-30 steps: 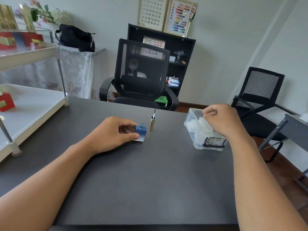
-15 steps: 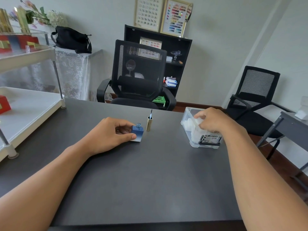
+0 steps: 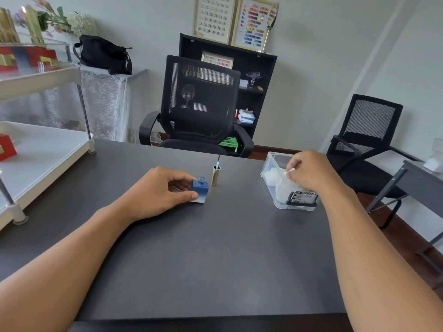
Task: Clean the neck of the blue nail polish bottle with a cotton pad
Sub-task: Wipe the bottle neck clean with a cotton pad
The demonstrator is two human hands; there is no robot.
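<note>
The blue nail polish bottle (image 3: 200,190), a square block with its clear neck open, stands on the dark table (image 3: 215,259). My left hand (image 3: 158,191) grips it between thumb and fingers. Just to its right the gold cap (image 3: 215,175) stands upside down with the brush pointing up. At the right, a clear plastic box (image 3: 282,188) holds white cotton pads. My right hand (image 3: 309,172) is over that box, fingers pinched on a white cotton pad (image 3: 288,171) at the box's top.
A white two-tier shelf (image 3: 40,161) with red boxes stands on the table's left end. A black mesh chair (image 3: 199,109) is behind the table, another chair (image 3: 364,140) and a grey side table (image 3: 417,178) at the right.
My right hand went down into the cotton pad box and now pinches a pad at its top. My left hand stays on the bottle. The view shifted slightly.
</note>
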